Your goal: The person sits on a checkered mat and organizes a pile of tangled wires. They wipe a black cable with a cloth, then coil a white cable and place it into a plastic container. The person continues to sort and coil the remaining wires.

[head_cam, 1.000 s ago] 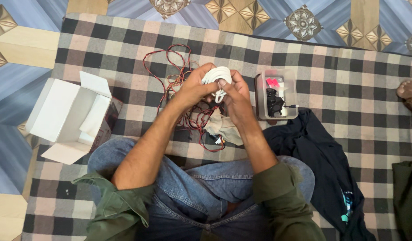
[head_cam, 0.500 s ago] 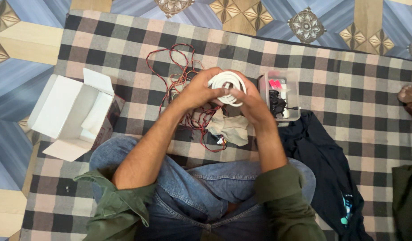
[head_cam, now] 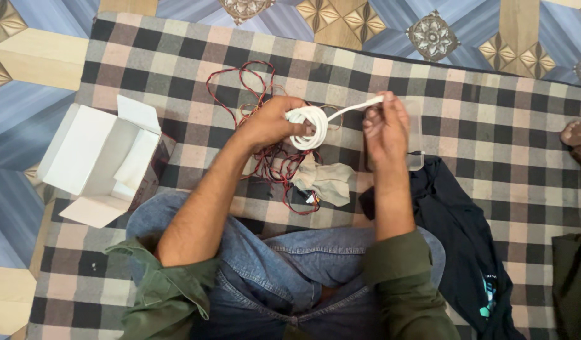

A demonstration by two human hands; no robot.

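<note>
Cloth: beige rag point(head_cam: 325, 179) on checked blanket point(head_cam: 492, 126), just nearer than the hands.
Left hand point(head_cam: 271, 123): clamped on white cable coil point(head_cam: 308, 126), held above the red-black wires point(head_cam: 252, 94).
Right hand point(head_cam: 385, 123): fingers pinched on the cable's free end point(head_cam: 366, 104).
Axis: free end runs rightward, rising slightly from coil.
Far left: open white box point(head_cam: 95, 164).

Checked blanket point(head_cam: 492, 119) over patterned floor tiles point(head_cam: 26, 94)
</note>
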